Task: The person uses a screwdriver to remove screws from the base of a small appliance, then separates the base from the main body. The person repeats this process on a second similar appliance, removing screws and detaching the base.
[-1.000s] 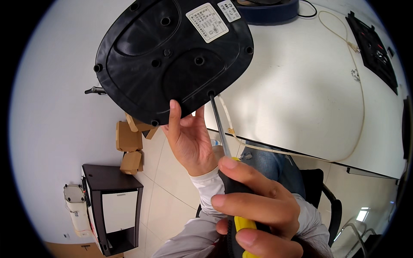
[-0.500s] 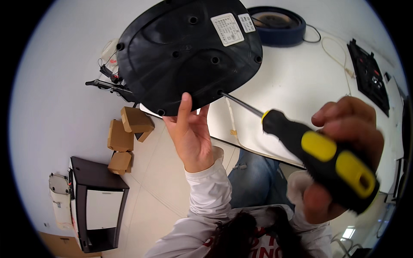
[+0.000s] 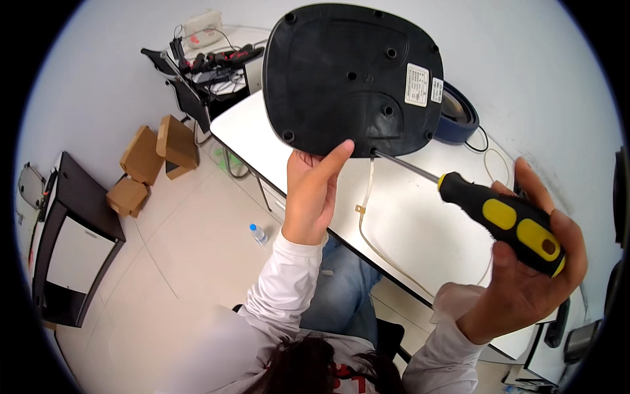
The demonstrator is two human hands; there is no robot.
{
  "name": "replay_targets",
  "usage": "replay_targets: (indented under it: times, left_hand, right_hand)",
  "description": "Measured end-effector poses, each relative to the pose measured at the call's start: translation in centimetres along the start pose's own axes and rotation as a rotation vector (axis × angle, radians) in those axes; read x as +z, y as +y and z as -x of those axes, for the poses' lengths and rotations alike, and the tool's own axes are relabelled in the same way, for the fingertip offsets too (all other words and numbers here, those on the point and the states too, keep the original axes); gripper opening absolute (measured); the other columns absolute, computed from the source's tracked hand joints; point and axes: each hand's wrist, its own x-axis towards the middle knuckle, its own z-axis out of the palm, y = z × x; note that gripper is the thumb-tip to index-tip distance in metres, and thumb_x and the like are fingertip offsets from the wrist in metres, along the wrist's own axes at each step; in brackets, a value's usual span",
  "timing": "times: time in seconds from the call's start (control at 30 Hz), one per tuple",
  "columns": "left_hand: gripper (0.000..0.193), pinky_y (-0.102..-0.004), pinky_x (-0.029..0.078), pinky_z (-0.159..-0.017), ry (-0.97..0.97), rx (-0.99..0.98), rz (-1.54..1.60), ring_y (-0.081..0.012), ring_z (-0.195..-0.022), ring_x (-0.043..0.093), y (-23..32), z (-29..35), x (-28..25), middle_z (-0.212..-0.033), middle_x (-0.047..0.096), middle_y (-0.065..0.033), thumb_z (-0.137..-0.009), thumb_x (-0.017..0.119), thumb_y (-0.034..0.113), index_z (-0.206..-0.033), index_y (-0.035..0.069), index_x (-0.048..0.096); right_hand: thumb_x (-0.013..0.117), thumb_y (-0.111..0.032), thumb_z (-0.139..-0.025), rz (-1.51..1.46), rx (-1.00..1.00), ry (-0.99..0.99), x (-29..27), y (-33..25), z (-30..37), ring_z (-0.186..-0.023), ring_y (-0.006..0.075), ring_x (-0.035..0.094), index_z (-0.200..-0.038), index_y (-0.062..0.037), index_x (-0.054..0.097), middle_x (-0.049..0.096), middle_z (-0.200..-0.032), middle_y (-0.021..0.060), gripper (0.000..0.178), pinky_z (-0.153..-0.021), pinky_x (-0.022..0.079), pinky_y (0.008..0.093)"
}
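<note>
My left hand (image 3: 314,190) grips the lower edge of a black plastic base panel (image 3: 328,79), its thumb on the face towards me and the other fingers behind. The panel is raised above the table, with recessed round screw holes and two white labels. A screwdriver (image 3: 499,217) with a black and yellow handle has its shaft end at a hole on the panel's bottom edge; the tip is hidden inside. My right hand (image 3: 531,269) holds the handle, thumb below and fingers around its far end. A pale cord (image 3: 365,217) with a small tan tag hangs below the panel.
Behind the panel, a dark blue round appliance (image 3: 459,118) stands on the white table (image 3: 407,210). Cables and tools crowd another desk (image 3: 230,72). Cardboard boxes (image 3: 144,157), a water bottle (image 3: 258,234) and a dark cabinet (image 3: 79,230) are on the floor side at left.
The view has shifted, showing more of the left desk and floor. The panel now appears smaller and further right. My right-hand fingers have changed position on the handle; the screwdriver stays at the same hole.
</note>
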Motion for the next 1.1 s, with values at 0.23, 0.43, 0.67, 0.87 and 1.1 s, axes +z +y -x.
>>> replay_targets:
  times: [0.23, 0.43, 0.67, 0.87, 1.1]
  left_hand:
    - [0.041, -0.0259, 0.046, -0.087, 0.005, 0.004, -0.005, -0.0148, -0.096, 0.058, 0.1, 0.1, -0.9, -0.108, 0.059, -0.0076, -0.077, 0.062, -0.006, -0.115, 0.000, 0.048]
    - [0.046, -0.0249, 0.042, -0.092, -0.007, 0.007, 0.043, -0.0140, -0.101, 0.056, -0.1, 0.5, -1.3, -0.111, 0.056, -0.0083, -0.074, 0.065, -0.006, -0.116, 0.000, 0.047]
    - [0.044, -0.0278, 0.044, -0.091, 0.013, 0.015, 0.038, -0.0150, -0.099, 0.057, 0.3, 0.6, -1.6, -0.110, 0.058, -0.0076, -0.077, 0.064, -0.003, -0.116, 0.002, 0.047]
    - [0.037, -0.0292, 0.046, -0.090, 0.054, 0.023, 0.057, -0.0159, -0.097, 0.059, 0.5, 0.4, -1.8, -0.106, 0.061, -0.0073, -0.079, 0.063, 0.000, -0.113, 0.001, 0.049]
    - [0.033, -0.0283, 0.046, -0.091, 0.029, -0.015, 0.107, -0.0146, -0.095, 0.059, 0.8, 0.5, -2.2, -0.102, 0.062, -0.0068, -0.079, 0.062, 0.000, -0.110, 0.001, 0.052]
  right_hand:
    - [0.058, -0.026, -0.085, 0.181, -0.074, -0.205, -1.7, 0.3, -2.0, -0.078, 0.0228, 0.066, -0.129, -0.0096, 0.035, 0.054, -0.113, 0.0278, 0.052, -0.051, 0.049, 0.0181]
    - [0.055, -0.029, -0.086, 0.092, -0.204, -0.318, -2.2, 0.7, -3.0, -0.076, 0.0216, 0.063, -0.124, -0.0121, 0.039, 0.046, -0.119, 0.0303, 0.045, -0.053, 0.050, 0.0214]
    - [0.051, -0.025, -0.089, 0.515, -0.260, -0.345, -4.0, -1.5, -1.6, -0.090, 0.0361, 0.059, -0.125, 0.0023, 0.035, 0.048, -0.111, 0.0337, 0.048, -0.069, 0.054, 0.0325]
    - [0.049, -0.016, -0.079, 0.035, -0.121, -0.536, -4.2, -1.5, -1.6, -0.105, 0.0381, 0.051, -0.132, -0.0091, 0.029, 0.024, -0.131, 0.0355, 0.057, -0.079, 0.052, 0.0396]
    - [0.059, -0.009, -0.080, 0.011, -0.303, -0.727, -3.8, -2.1, -3.1, -0.090, 0.0297, 0.061, -0.113, 0.0052, 0.039, 0.054, -0.099, 0.0256, 0.041, -0.075, 0.051, 0.0319]
